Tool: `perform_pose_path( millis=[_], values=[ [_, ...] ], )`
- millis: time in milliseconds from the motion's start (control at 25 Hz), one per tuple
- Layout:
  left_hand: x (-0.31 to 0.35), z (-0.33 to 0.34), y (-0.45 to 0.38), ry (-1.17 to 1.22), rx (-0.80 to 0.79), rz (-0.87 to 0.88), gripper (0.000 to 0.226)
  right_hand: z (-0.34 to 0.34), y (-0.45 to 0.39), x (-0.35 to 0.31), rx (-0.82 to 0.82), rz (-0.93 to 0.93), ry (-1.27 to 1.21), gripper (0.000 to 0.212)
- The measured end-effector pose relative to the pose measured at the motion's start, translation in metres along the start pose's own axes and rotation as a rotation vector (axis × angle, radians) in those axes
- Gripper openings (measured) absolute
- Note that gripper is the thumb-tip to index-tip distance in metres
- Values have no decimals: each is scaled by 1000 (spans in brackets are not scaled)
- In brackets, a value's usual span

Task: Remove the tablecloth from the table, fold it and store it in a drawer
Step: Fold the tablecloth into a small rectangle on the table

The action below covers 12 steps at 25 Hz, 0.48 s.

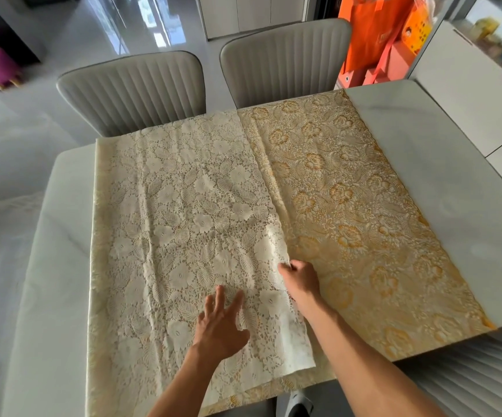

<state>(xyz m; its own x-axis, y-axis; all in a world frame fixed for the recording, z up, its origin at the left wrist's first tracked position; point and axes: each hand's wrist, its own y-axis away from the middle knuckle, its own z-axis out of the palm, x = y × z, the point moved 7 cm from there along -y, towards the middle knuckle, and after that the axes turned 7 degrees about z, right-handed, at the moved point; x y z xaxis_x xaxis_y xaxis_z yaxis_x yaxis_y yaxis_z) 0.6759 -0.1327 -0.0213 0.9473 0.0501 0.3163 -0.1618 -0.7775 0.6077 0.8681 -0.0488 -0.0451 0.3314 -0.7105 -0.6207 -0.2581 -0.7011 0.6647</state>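
Observation:
A lace tablecloth [349, 200] with gold flowers lies on the white marble table [442, 164]. Its left part is folded over, so the pale cream underside [183, 212] faces up and covers the left half. My left hand [221, 323] lies flat on the cream layer near the front, fingers spread and straight. My right hand [299, 279] pinches the folded layer's edge where cream meets gold, fingers curled round the cloth. No drawer is in view.
Two grey ribbed chairs [135, 91] [285, 61] stand at the table's far side. Another ribbed seat [478, 374] sits at the front right. Orange bags [376, 34] stand behind at the right. Bare marble shows on the table's left and right sides.

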Motion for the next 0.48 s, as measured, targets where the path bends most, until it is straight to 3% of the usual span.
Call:
perform_pose_path(
  millis=[120, 240, 480],
  values=[
    [9, -9, -2, -58, 125, 20, 84, -27, -1, -6, 131, -97, 138, 38],
    [31, -8, -10, -67, 125, 54, 85, -69, -5, -1, 246, -85, 157, 43],
    [99, 14, -43, -70, 68, 133, 84, -170, -38, 28, 376, -5, 215, 28]
  ],
)
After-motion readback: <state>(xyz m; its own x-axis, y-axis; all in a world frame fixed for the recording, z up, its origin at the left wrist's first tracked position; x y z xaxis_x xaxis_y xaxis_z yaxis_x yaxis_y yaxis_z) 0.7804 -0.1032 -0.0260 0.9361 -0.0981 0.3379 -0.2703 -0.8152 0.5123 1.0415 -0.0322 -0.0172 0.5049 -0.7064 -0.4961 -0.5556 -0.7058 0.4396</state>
